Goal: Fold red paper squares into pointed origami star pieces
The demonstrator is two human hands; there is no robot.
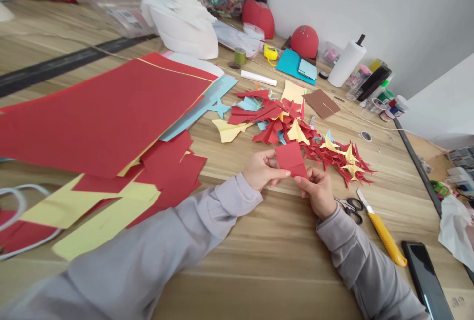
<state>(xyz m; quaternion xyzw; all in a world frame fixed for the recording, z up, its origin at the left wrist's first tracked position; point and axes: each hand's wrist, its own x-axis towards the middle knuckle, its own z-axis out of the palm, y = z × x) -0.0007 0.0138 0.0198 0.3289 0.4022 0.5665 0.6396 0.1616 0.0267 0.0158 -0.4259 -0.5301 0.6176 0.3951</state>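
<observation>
A small red paper square [289, 156] is held up above the wooden table between both hands. My left hand [261, 170] pinches its left and lower edge, thumb in front. My right hand [319, 191] grips the lower right corner between thumb and fingers. A faint crease runs across the lower part of the paper. Just beyond the hands lies a pile of folded red, yellow and blue paper pieces [272, 117]. Pointed red and yellow paper stars [348, 159] lie to its right.
Large red sheets [111, 112] and yellow strips [107, 221] cover the left. Scissors [350, 207], a yellow cutter [387, 238] and a phone [425, 275] lie at right. Tissues [185, 28], a white roll [347, 63] and jars stand at the back.
</observation>
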